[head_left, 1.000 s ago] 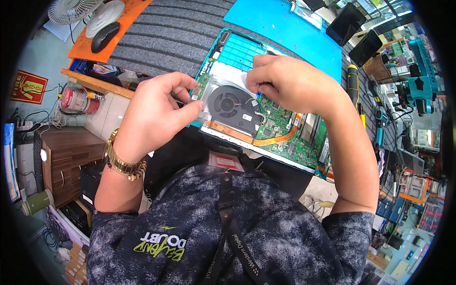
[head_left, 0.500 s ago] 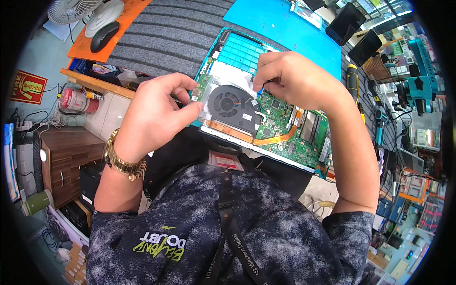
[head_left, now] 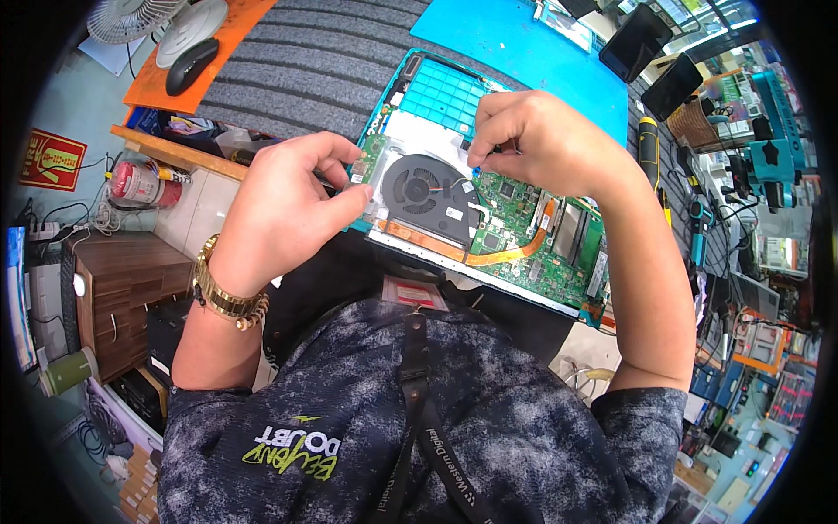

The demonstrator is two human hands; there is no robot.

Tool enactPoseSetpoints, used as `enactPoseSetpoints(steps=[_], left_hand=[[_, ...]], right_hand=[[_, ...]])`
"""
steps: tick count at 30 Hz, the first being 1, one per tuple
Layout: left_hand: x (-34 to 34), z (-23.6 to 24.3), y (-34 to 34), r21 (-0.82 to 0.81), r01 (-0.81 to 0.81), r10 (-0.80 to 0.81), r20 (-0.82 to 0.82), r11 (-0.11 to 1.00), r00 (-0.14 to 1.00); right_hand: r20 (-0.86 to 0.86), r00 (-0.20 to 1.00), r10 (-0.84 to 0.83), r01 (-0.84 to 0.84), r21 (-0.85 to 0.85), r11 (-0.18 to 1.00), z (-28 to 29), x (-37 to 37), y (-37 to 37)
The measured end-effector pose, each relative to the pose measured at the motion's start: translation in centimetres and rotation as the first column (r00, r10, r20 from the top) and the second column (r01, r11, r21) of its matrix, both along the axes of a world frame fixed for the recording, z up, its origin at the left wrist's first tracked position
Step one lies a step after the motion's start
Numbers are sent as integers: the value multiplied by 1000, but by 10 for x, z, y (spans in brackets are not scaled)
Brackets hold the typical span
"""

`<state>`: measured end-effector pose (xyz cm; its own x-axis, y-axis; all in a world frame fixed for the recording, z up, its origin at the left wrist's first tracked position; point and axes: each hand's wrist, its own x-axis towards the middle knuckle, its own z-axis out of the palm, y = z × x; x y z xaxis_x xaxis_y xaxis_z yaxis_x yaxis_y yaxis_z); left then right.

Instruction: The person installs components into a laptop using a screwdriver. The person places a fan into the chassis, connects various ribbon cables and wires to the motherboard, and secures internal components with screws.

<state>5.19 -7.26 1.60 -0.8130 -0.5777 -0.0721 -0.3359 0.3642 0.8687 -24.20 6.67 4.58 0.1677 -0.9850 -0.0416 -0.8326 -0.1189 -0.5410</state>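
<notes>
An opened laptop base (head_left: 443,86), teal-edged, lies across the near edge of the bench with its inside facing up. It holds a green circuit board (head_left: 515,223), a black cooling fan (head_left: 417,188) and a copper heat pipe (head_left: 511,257). My left hand (head_left: 292,192) grips the base's left edge, thumb beside the fan and fingers by a small green board (head_left: 373,155). Above the main board, my right hand (head_left: 532,144) is closed in a pinch beside a small blue piece (head_left: 476,173). What its fingertips hold is hidden.
A grey ribbed mat (head_left: 297,65) and a blue mat (head_left: 515,44) cover the bench. A black mouse (head_left: 192,67) and a fan (head_left: 135,19) stand at far left, above an open drawer (head_left: 188,148). A yellow-black screwdriver (head_left: 648,148) lies to the right, near cables.
My right hand has shifted very slightly at the same spot over the board. My left hand stays at the laptop's left edge.
</notes>
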Motion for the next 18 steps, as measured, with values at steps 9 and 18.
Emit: enactPoseSetpoints(steps=[9, 18], left_hand=[[-1, 1, 1, -3, -7, 7, 3, 1000, 1000], [-2, 2, 2, -15, -6, 6, 7, 1000, 1000]], right_hand=[[-27, 999, -22, 22, 3, 1000, -1, 5, -3], [-28, 995, -92, 93, 23, 995, -1, 5, -3]])
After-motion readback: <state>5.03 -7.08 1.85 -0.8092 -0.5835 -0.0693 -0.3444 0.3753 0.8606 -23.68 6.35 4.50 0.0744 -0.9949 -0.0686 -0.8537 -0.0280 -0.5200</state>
